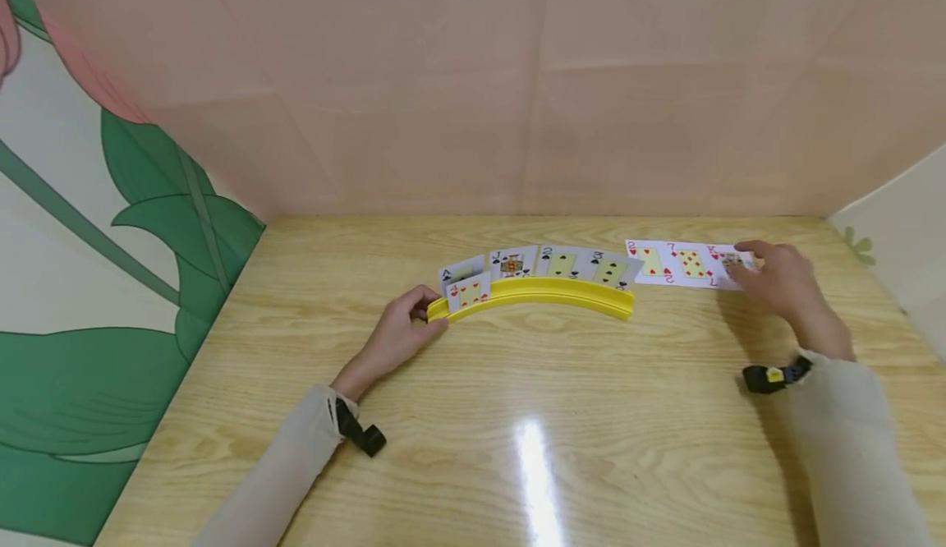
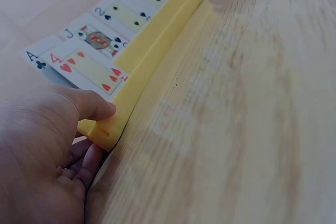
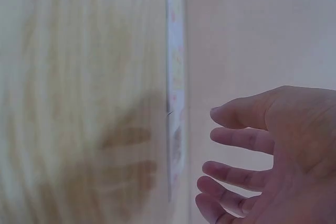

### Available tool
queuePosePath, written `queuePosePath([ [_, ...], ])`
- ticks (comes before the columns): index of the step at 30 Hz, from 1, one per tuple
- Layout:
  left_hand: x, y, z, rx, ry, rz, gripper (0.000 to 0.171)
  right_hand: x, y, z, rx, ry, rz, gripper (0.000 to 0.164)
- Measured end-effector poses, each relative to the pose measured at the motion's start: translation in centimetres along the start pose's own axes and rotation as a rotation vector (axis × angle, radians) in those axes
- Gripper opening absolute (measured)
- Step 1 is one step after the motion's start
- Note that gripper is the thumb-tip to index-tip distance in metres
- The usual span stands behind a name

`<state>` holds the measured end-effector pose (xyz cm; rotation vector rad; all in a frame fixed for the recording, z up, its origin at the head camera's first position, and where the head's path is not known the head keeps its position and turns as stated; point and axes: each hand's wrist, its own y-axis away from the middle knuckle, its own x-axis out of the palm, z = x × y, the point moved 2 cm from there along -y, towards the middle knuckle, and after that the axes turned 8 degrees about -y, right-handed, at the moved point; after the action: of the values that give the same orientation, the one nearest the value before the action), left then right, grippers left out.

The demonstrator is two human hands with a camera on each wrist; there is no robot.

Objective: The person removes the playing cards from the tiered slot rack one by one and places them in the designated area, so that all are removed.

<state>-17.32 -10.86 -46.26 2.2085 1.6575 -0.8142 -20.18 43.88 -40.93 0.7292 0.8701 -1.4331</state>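
With thumb and fingers, my left hand [image 1: 402, 327] grips the left end of a curved yellow card holder [image 1: 547, 287]. In its back groove stand an ace of clubs [image 2: 34, 57], a jack of spades [image 1: 513, 264], a two of spades [image 1: 559, 263] and a three of spades [image 1: 610, 271]. A four of hearts [image 2: 86, 69] stands in front of the ace. At the far right, my right hand [image 1: 782, 280] hovers with loosely spread fingers over a red face card [image 1: 727, 273], partly hiding it. Nothing is between its fingers in the right wrist view.
A two of hearts [image 1: 650, 263] and a seven of diamonds [image 1: 690, 264] lie in a row with the face card, right of the holder. The wooden table [image 1: 443, 448] ends at a pinkish wall covering [image 1: 414, 136]. A leaf-patterned wall [image 1: 89, 383] borders the left.
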Motion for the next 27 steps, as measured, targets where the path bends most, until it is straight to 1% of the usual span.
queuePosePath([
  [1, -0.1, 0.1, -0.5, 0.001, 0.000, 0.001, 0.028, -0.1, 0.0, 0.3, 0.001, -0.002, -0.005, 0.048],
  [7, -0.1, 0.1, -0.3, -0.005, -0.016, 0.006, 0.026, -0.5, 0.2, 2.2, -0.032, 0.004, -0.034, 0.045],
  [8, 0.0, 0.0, 0.3, -0.008, -0.018, 0.006, 0.026, -0.6, 0.2, 2.6, -0.037, 0.001, -0.036, 0.045],
  [14, -0.1, 0.1, 0.2, -0.028, -0.015, 0.003, 0.026, -0.8, 0.2, 4.8, -0.087, -0.026, -0.082, 0.041],
  [18, -0.1, 0.0, 0.3, -0.019, -0.012, 0.004, 0.026, -1.1, 0.3, 6.2, -0.109, -0.050, -0.106, 0.039],
  [22, -0.1, -0.1, 0.3, -0.005, -0.009, 0.006, 0.025, -1.4, 0.6, 7.9, -0.102, -0.082, -0.106, 0.040],
  [27, 0.0, -0.2, 0.3, -0.002, -0.005, 0.011, 0.025, -1.8, 1.2, 9.8, -0.123, -0.096, -0.137, 0.040],
])
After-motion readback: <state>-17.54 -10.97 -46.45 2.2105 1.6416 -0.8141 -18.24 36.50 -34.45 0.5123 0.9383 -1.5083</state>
